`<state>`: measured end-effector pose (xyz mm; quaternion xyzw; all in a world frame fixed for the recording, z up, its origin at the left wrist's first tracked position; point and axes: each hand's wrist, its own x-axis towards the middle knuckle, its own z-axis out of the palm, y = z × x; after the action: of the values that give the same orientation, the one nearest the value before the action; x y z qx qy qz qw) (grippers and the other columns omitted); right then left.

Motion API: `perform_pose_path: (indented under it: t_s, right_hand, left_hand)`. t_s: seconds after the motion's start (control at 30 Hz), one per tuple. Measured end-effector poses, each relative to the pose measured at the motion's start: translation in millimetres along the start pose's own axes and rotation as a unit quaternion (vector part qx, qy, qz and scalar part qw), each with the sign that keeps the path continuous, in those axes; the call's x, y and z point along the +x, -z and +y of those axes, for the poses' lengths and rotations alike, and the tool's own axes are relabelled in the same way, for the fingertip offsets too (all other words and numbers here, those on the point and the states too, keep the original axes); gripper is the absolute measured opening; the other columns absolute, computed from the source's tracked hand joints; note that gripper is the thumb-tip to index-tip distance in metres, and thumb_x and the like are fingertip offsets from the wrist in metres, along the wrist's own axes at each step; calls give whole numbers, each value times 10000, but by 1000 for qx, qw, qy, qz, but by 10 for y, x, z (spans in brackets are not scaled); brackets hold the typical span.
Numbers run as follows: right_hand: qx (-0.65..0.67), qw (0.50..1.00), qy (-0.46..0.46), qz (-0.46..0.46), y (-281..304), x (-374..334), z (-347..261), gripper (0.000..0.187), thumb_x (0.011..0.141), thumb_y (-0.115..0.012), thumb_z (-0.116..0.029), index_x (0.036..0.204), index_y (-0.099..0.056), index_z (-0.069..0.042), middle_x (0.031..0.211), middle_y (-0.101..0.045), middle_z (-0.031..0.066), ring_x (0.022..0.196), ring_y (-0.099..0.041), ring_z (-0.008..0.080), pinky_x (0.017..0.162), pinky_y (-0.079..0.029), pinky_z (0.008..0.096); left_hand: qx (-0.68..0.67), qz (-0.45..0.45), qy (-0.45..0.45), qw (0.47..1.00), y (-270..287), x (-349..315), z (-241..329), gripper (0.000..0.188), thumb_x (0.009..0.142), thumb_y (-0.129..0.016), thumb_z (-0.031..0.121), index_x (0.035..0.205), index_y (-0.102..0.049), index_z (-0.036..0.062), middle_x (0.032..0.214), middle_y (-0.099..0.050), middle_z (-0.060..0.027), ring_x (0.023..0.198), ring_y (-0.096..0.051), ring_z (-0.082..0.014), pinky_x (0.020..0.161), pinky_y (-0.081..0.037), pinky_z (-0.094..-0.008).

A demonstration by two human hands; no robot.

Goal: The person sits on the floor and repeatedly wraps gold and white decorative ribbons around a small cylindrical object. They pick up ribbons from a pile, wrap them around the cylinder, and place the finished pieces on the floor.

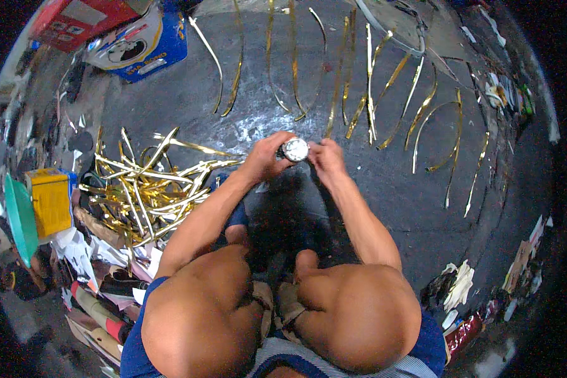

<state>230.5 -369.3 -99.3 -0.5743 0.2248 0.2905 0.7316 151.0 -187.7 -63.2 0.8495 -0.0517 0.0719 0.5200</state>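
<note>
My left hand (268, 157) is wrapped round a small round container (295, 150) with a white, shiny top, held over the dark floor between my knees. Just right of its rim, my right hand (327, 159) is closed with its fingertips pinched together. Whatever they pinch is too small to make out. A gold strip (334, 104) runs from the far side down to the right fingertips; I cannot tell whether they touch it. Several more gold and white strips (370, 94) lie spread out beyond and to the right of my hands.
A tangled heap of gold and white strips (138, 189) lies left of my arm. Beyond it stand a blue and white tin (145, 47) and a red box (75, 22). A yellow tin (50, 205) and a green dish-like piece (20, 220) are far left. Scraps (460, 286) lie right.
</note>
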Motion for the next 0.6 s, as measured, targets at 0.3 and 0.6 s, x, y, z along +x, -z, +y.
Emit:
perform_pose_path:
  t_s: [0.3, 0.6]
  right_hand:
    - [240, 939, 181, -167, 994, -1699, -2577, 266, 1013, -516, -43, 1215, -482, 128, 971, -577, 122, 767, -497, 155, 707, -465, 256]
    - [204, 867, 450, -58, 1835, -1404, -4514, 135, 1004, -530, -17, 1084, -531, 92, 943, -569, 146, 785, -537, 175, 707, -492, 292]
  left_hand:
    - [8, -11, -6, 1000, 50, -19, -62, 511, 727, -788, 84, 1205, -612, 53, 1188, -659, -156, 1117, -637, -351, 954, -515, -396]
    - [19, -63, 29, 997, 77, 14, 157, 788, 651, -849, 106, 1372, -532, 66, 1343, -587, -171, 1257, -564, -343, 1061, -447, -397]
